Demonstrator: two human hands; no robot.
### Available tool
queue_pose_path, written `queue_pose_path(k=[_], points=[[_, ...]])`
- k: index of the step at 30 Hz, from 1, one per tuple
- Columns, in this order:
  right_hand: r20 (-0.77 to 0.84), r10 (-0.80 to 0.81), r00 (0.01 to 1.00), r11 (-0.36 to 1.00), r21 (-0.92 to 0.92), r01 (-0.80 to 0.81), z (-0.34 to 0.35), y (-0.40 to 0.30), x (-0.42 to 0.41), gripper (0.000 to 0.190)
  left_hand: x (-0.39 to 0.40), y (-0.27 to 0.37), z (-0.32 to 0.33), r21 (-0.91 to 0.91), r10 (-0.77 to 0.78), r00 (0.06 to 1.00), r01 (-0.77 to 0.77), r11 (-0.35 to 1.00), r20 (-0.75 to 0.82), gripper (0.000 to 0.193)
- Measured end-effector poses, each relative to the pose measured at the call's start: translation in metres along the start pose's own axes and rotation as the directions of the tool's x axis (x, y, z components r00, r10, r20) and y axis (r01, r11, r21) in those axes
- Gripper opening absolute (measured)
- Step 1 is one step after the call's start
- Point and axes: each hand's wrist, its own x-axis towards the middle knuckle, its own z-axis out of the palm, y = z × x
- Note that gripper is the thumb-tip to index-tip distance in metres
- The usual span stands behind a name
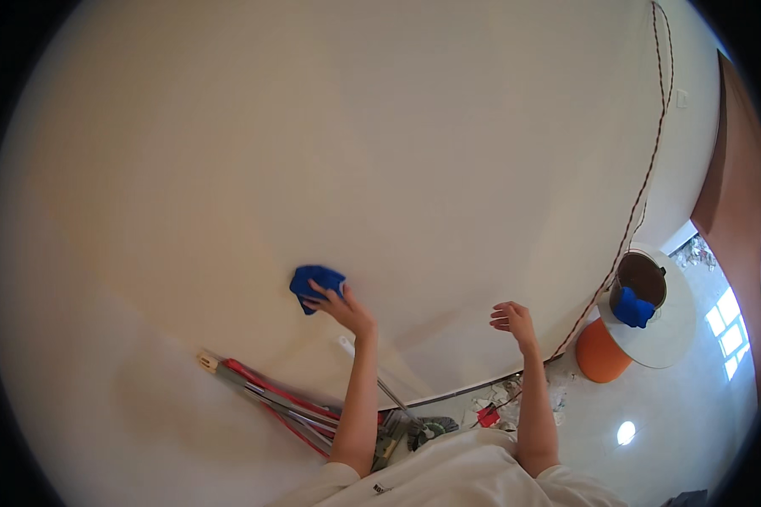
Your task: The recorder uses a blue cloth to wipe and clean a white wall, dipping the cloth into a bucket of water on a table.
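Observation:
My left hand (342, 308) presses a folded blue cloth (317, 282) against the pale, smooth wall (431, 177), its fingers spread over the cloth's lower right part. Apart from it, to the right, my right hand (512, 323) is raised in front of the wall with loosely curled fingers and nothing in it. Below the left forearm, a mop (390, 393) with a metal handle and a grey-green head leans by the wall.
Red and silver poles (285, 405) lean at lower left. A twisted cable (650, 171) hangs down the wall's right side. On a round white table (675, 317) stands a bucket (640, 275) with another blue cloth (633, 309) over its rim. Debris (507, 399) lies along the skirting near an orange stool (599, 352).

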Motion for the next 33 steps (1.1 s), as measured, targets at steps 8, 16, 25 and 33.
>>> queue_pose_path(k=[8, 16, 25, 33], points=[[-0.077, 0.001, 0.997, 0.999, -0.044, -0.004, 0.023, 0.020, -0.013, 0.032, 0.054, 0.087, 0.010, 0.120, 0.534, 0.806, -0.574, 0.810, 0.255, 0.059], [-0.166, -0.026, 0.986, 0.996, -0.084, 0.013, 0.024, 0.021, -0.034, 0.031, 0.066, 0.093, 0.010, 0.001, 0.645, 0.662, -0.698, 0.716, 0.382, 0.055], [-0.202, -0.094, 0.975, 0.995, -0.042, 0.087, 0.024, 0.009, -0.030, 0.031, 0.090, 0.092, -0.016, 0.058, 0.673, 0.559, -0.788, 0.613, 0.484, 0.049], [-0.254, -0.365, 0.896, 0.896, -0.358, 0.263, 0.067, -0.010, -0.029, 0.035, 0.112, 0.124, -0.020, 0.229, 0.674, 0.620, -0.780, 0.582, 0.402, 0.045]])
